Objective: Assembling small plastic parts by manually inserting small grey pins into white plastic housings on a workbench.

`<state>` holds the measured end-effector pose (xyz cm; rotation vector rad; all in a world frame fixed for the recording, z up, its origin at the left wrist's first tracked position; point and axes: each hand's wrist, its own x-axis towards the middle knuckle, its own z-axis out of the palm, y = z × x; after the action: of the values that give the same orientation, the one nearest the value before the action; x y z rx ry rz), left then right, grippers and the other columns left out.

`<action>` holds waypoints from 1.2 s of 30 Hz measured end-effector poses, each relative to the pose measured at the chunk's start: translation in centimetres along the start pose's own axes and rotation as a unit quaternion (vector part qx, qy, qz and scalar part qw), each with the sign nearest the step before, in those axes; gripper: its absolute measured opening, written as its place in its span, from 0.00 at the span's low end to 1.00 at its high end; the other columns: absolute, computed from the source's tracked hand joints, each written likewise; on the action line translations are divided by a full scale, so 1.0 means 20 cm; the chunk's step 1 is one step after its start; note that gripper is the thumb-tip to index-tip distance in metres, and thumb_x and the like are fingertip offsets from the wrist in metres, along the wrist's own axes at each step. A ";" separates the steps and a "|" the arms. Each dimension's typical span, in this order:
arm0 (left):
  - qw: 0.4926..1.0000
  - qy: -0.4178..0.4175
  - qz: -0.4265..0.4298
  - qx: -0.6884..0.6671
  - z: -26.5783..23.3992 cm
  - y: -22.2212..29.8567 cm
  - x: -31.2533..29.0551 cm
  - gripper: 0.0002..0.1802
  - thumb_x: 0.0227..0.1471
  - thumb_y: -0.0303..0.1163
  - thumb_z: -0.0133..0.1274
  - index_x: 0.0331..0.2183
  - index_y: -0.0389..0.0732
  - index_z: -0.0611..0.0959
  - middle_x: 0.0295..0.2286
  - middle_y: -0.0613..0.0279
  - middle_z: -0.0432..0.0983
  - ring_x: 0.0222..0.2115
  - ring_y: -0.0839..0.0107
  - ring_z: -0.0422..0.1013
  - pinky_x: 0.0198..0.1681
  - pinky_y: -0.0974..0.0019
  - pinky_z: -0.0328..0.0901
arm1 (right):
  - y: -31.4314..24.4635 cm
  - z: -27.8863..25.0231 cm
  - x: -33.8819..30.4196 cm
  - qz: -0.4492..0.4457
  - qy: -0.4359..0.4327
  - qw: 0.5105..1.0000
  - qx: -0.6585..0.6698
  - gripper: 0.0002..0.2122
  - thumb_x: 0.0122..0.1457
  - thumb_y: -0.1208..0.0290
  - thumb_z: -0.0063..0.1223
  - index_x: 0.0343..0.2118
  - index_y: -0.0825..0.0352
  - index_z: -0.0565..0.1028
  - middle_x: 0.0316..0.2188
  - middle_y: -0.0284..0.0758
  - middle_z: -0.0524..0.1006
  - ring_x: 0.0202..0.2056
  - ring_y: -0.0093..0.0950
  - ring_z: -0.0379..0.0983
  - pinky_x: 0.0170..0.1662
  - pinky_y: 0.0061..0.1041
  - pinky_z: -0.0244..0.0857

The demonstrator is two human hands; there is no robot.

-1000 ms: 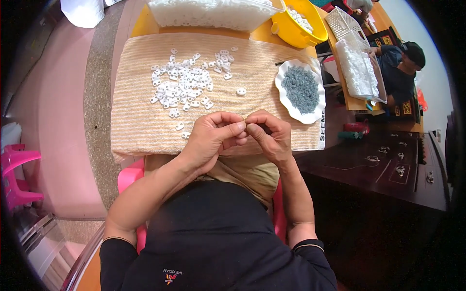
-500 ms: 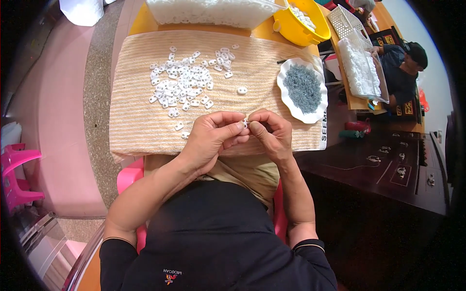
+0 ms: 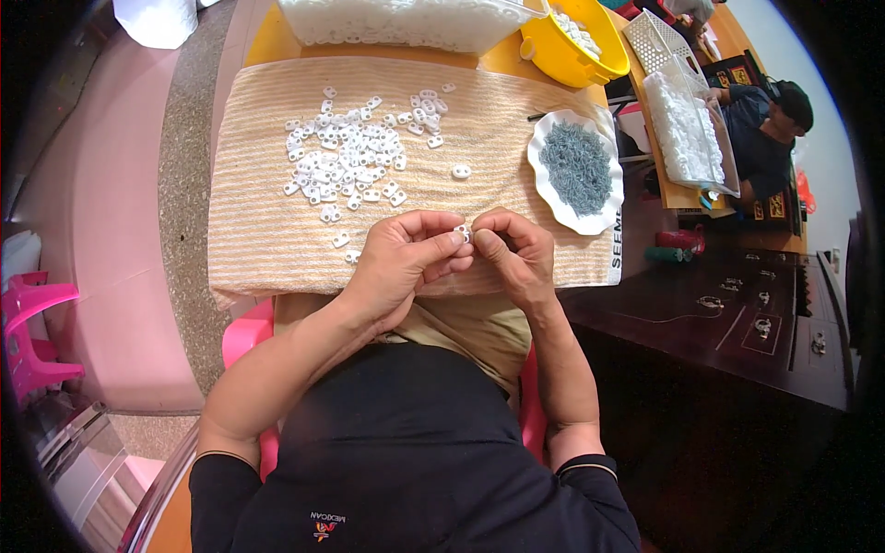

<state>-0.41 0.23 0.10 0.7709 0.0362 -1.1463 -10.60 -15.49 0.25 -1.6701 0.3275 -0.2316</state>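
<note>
Between the thumb and fingers of my left hand [image 3: 401,263] is a small white plastic piece [image 3: 464,233] with holes in it. My right hand [image 3: 521,258] is closed in a pinch right beside that piece; whatever lies between its fingertips is too small to make out. Both hands are over the near edge of a striped tan cloth [image 3: 498,101]. A loose heap of similar two-holed white pieces [image 3: 346,157] spreads across the cloth to the left. One single white piece [image 3: 461,171] lies apart, beyond my hands. Right of it, a scalloped white plate [image 3: 546,192] holds many small translucent grey pieces [image 3: 578,168].
A clear bin [image 3: 396,28] full of white pieces stands at the table's far edge. Beside it is a yellow basin [image 3: 544,51]. Another person [image 3: 770,120] sits at a table on the right, near a white-filled bin [image 3: 684,129]. A dark panelled surface [image 3: 719,323] lies right.
My right fingertips have drawn slightly away from the white piece, so more of it shows. Otherwise both hands keep their place.
</note>
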 end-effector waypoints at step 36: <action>1.000 0.010 0.003 0.015 -0.01 -0.01 0.00 0.10 0.53 0.23 0.55 0.39 0.32 0.77 0.32 0.57 0.77 0.31 0.73 0.75 0.38 0.72 0.73 | -0.02 0.03 -0.01 -0.001 -0.002 1.000 0.007 0.05 0.60 0.75 0.53 0.32 0.72 0.75 0.28 0.27 0.75 0.31 0.13 0.68 0.34 0.13 0.62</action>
<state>-0.53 0.27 -0.14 0.8072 0.0330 -1.1354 -10.45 -14.82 0.54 -1.6569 0.3196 -0.2322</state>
